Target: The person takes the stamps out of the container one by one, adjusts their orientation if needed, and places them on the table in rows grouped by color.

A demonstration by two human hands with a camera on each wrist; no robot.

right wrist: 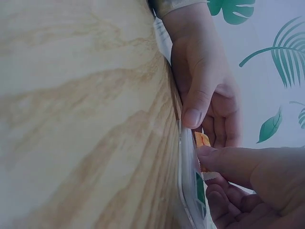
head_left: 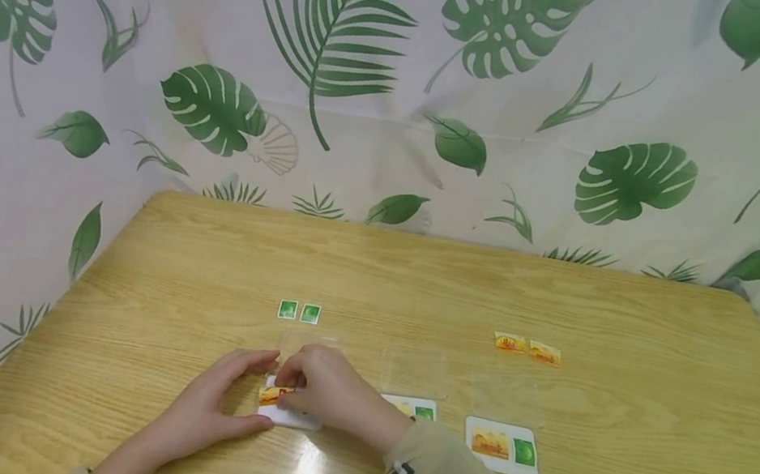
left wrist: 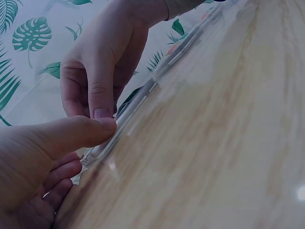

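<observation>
My right hand [head_left: 334, 394] pinches an orange-and-yellow stamp [head_left: 271, 395] between thumb and fingers, low over the left white case [head_left: 290, 418]. Perforated edges show on this stamp [right wrist: 203, 139] in the right wrist view. Below it, a green stamp [right wrist: 200, 188] lies on the case. My left hand [head_left: 216, 393] spreads its thumb and fingers around the case's left end, the thumb right at the near corner and the fingertips by the far edge. The right hand hides much of the case in the head view.
A middle white case [head_left: 408, 402] and a right case [head_left: 501, 466] each hold an orange stamp and a green stamp. Clear lids [head_left: 414, 373] lie behind the cases. Two green stamps [head_left: 310, 313] and two orange stamps [head_left: 544, 353] lie farther back on the wooden table [head_left: 417, 283].
</observation>
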